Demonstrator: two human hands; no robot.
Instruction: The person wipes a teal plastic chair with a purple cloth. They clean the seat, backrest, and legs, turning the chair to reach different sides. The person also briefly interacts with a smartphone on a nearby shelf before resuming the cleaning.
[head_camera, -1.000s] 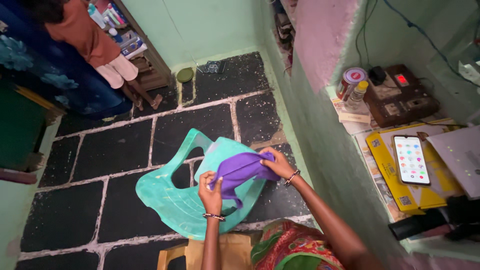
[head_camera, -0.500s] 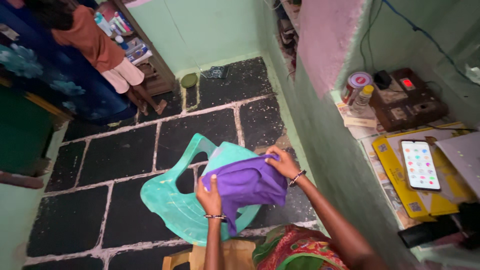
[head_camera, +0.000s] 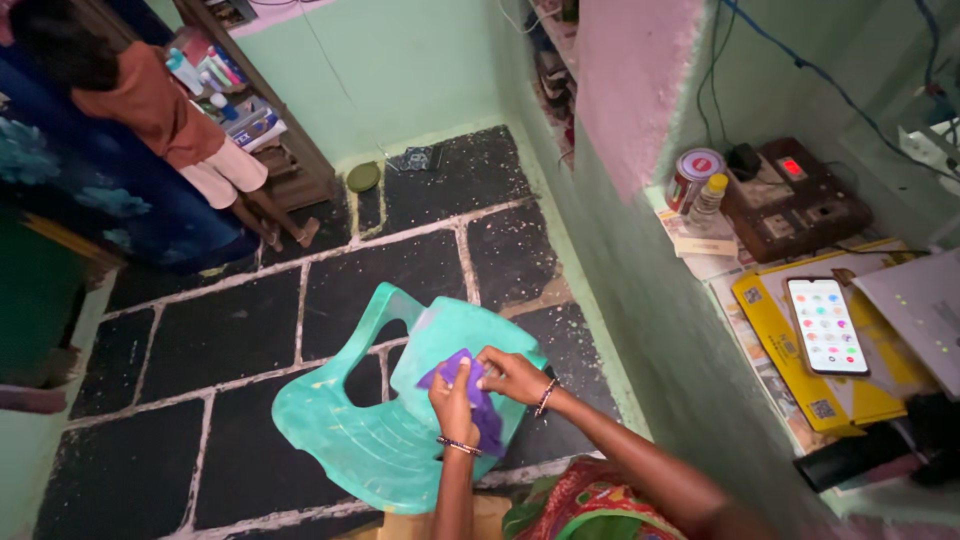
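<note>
While both hands are bunching the purple cloth (head_camera: 470, 395) over the seat of a turquoise plastic chair (head_camera: 370, 440), the left hand (head_camera: 455, 405) is pinching the cloth's lower part w/ its grip clenched on the fabric, thumb side up, a bangle at the wrist. The right hand (head_camera: 512, 375) is sitting just beside it, fingers curled and gripping the cloth's upper edge, a beaded bracelet on that wrist. Cloth is hanging folded small btwn the two hands, a bit of it trailing down below the left wrist, directly above the chair back/seat area. Chair is standing on a dark stone floor (head_camera: 250, 320) w/ pale joints. To the right, a green wall ledge is carrying a phone (head_camera: 826, 326) w/ lit screen lying on a yellow folder (head_camera: 790, 380), plus a round tin (head_camera: 694, 175), a small bottle (head_camera: 708, 200) and a brown box w/ a red light (head_camera: 790, 200). Top left, well apart, another person in an orange top (head_camera: 150, 105) is standing by a wooden shelf (head_camera: 270, 130) of bottles.
</note>
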